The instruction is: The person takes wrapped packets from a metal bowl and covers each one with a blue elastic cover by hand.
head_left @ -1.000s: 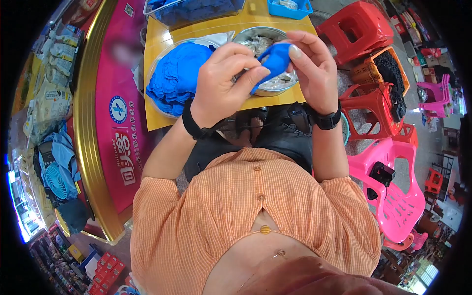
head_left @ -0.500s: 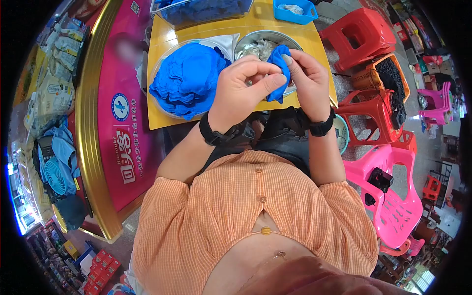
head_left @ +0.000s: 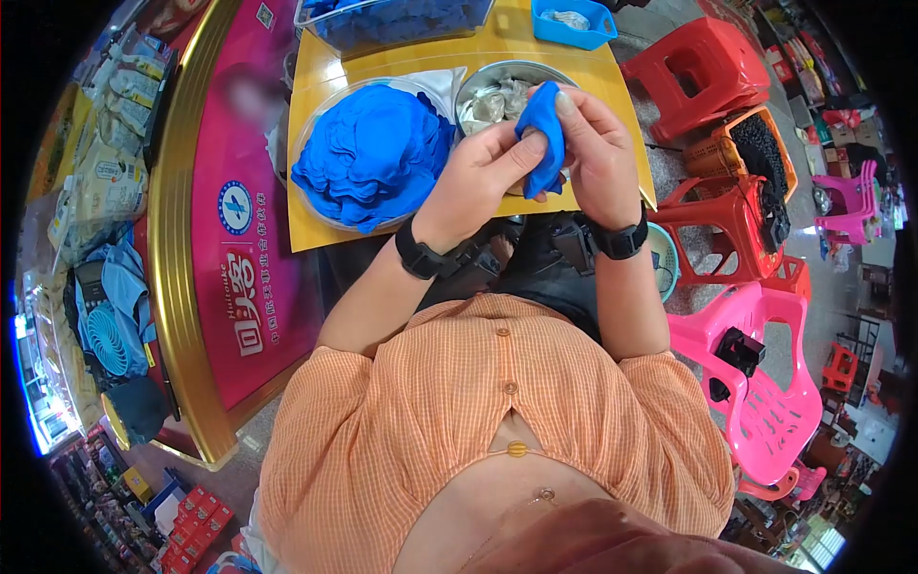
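A small folded piece of blue cloth (head_left: 543, 134) is pinched between both hands above the near side of a metal bowl. My left hand (head_left: 483, 177) grips its left edge, thumb on top. On the other side my right hand (head_left: 602, 143) holds the upper right edge between thumb and fingers. Beneath, the metal bowl (head_left: 545, 69) contains crumpled whitish, translucent pieces (head_left: 495, 103). To the left of my hands, a pile of blue cloth pieces (head_left: 368, 148) is heaped in a round, clear tray (head_left: 311, 203). Some of my fingertips are hidden behind the cloth.
On the yellow table (head_left: 440, 59) stand a clear bin (head_left: 402, 29) of blue pieces and a small blue basket (head_left: 574, 27). Red stools (head_left: 698, 77) and a pink chair (head_left: 765, 383) stand to the right. A magenta counter panel (head_left: 239, 287) borders the left.
My left hand has moved slightly down, and its thumb now presses on the cloth. The blue cloth has turned and spread a little between my hands.
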Motion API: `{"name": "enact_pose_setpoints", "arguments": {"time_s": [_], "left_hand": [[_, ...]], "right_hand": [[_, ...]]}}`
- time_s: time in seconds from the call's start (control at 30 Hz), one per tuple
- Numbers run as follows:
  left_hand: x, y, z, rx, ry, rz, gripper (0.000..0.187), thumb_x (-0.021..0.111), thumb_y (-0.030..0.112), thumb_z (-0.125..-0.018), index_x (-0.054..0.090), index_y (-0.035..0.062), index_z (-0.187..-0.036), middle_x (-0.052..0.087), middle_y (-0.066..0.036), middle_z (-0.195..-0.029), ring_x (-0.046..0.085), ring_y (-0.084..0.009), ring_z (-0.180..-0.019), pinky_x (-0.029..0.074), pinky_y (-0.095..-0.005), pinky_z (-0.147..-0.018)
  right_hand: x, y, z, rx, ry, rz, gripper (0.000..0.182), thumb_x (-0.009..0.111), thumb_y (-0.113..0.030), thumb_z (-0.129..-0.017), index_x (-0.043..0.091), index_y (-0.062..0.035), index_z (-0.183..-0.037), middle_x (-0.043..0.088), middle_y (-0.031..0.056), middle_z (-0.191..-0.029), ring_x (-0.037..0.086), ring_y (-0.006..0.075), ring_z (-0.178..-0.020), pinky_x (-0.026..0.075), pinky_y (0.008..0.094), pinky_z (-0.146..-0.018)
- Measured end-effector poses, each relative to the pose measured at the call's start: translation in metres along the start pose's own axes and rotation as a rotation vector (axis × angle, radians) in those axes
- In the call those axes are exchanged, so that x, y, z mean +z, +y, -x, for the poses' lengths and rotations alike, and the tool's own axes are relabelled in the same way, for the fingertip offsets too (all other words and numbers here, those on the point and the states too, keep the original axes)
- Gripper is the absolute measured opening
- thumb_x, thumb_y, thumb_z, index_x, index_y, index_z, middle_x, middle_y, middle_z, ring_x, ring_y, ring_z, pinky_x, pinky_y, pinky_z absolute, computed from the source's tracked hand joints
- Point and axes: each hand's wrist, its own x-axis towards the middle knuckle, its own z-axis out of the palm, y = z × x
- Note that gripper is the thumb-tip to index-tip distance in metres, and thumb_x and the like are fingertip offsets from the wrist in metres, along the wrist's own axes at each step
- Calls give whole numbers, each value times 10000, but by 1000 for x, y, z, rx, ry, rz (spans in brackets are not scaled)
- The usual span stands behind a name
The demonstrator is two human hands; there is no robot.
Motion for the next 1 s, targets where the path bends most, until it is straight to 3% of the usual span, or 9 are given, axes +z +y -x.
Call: {"name": "enact_pose_setpoints", "arguments": {"time_s": [0.07,0.13,0.2,0.27,0.33,0.5,0.7,0.9,1.0], "left_hand": [[-1,-1,-2,3,41,25,276,504,230,-1006,571,-3,-1138,667,-109,-1005,640,-149,-820,516,-252,-686],[-4,-2,-3,65,147,82,263,509,217,-1004,584,-3,-1126,670,-98,-995,638,-143,-809,507,-235,-646],[-5,0,-2,109,176,106,237,525,188,-994,596,0,-1121,670,-80,-996,634,-137,-831,507,-250,-665],[-5,-2,-5,247,295,137,196,606,176,-953,644,23,-1069,654,-6,-880,591,-81,-761,475,-212,-669],[-7,-4,-5,290,327,122,184,619,154,-941,646,27,-1071,653,-3,-877,585,-80,-763,466,-211,-672],[-15,-1,-3,307,322,135,167,636,108,-915,636,21,-1058,654,-12,-871,585,-78,-749,467,-213,-649],[-23,11,3,335,390,-127,164,643,68,-889,596,-15,-1023,661,-41,-861,615,-88,-712,498,-214,-610],[-15,2,0,467,476,-351,195,671,9,-852,602,1,-1034,657,-14,-825,609,-71,-732,505,-209,-641],[-20,-1,-2,607,495,-498,206,649,-10,-855,608,9,-1057,651,-36,-936,599,-66,-764,500,-210,-634]], "right_hand": [[0,3,-1,34,-11,3,250,589,-229,-968,642,-26,-1102,638,-15,-890,543,51,-744,458,208,-684],[6,5,0,-111,-10,1,290,595,-249,-964,615,-24,-1147,634,0,-955,548,57,-782,461,213,-676],[8,8,3,-125,21,37,304,600,-248,-961,601,-20,-1162,629,8,-981,550,61,-796,462,215,-679],[10,12,7,-139,50,72,320,606,-247,-958,587,-17,-1178,623,15,-1007,552,65,-810,463,217,-681],[11,13,13,-53,-2,162,315,620,-236,-948,583,-12,-1166,620,23,-1024,563,72,-827,467,222,-691],[13,16,16,74,-78,-55,279,673,-229,-912,601,-23,-1085,636,23,-933,573,78,-767,469,221,-672],[13,13,17,115,-177,22,270,677,-241,-908,602,-27,-1055,635,5,-857,582,73,-722,480,213,-633],[22,8,20,254,-152,-155,265,684,-242,-902,600,-30,-1036,631,7,-832,584,72,-704,476,203,-610],[16,12,19,217,-171,-97,258,673,-244,-909,602,-35,-1043,630,8,-835,582,68,-691,467,200,-594]]}}
